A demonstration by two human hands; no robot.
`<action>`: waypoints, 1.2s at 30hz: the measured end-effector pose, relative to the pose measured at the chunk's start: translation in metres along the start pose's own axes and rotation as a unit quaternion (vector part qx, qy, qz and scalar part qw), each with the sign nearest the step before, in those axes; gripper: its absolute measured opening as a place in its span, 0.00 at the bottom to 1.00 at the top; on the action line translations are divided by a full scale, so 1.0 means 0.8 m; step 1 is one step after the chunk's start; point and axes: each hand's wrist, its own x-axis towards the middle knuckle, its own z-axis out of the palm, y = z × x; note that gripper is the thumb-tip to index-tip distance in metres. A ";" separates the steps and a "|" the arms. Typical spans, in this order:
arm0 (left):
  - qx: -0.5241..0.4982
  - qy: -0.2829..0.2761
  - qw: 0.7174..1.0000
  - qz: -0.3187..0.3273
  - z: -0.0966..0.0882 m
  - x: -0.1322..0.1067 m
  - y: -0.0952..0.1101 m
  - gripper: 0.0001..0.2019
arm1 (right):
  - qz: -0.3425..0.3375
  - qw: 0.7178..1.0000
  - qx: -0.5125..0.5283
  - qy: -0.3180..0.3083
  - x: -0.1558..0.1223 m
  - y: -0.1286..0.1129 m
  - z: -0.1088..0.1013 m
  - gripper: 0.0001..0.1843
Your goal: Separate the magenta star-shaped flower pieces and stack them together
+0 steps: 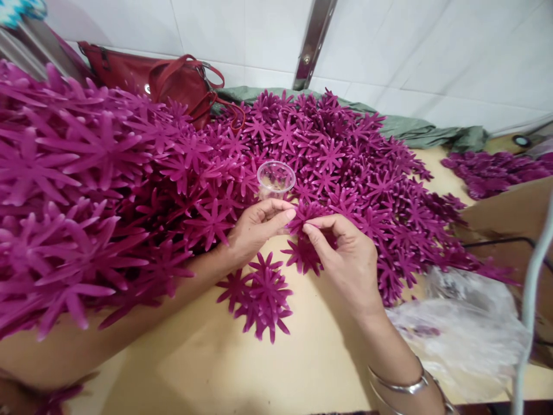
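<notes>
My left hand and my right hand meet near the middle of the view. Between their fingertips is a magenta fabric flower piece with narrow petals, pinched from both sides. Just beyond my left fingers stands a clear plastic cup with small dark bits inside. Under my hands, a few matching flower pieces lie loosely overlapped on the pale yellow table. Another magenta piece rests below the held one, partly hidden by my right hand.
Large heaps of magenta flower pieces spread behind and to the left. A red bag leans by the tiled wall. On the right are a clear plastic bag, a cardboard box and a pale cable.
</notes>
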 end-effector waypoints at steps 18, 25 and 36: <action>0.013 0.051 0.998 0.041 -0.001 0.005 -0.002 0.16 | -0.069 0.989 0.126 -0.044 0.003 -0.008 -0.021 0.06; 0.009 0.026 1.000 0.012 -0.005 0.007 -0.002 0.18 | -0.094 0.965 0.072 -0.232 -0.001 -0.014 -0.011 0.05; 0.031 -0.067 0.997 -0.022 -0.005 0.000 0.004 0.18 | -0.071 0.995 -0.070 0.019 0.005 0.004 -0.007 0.04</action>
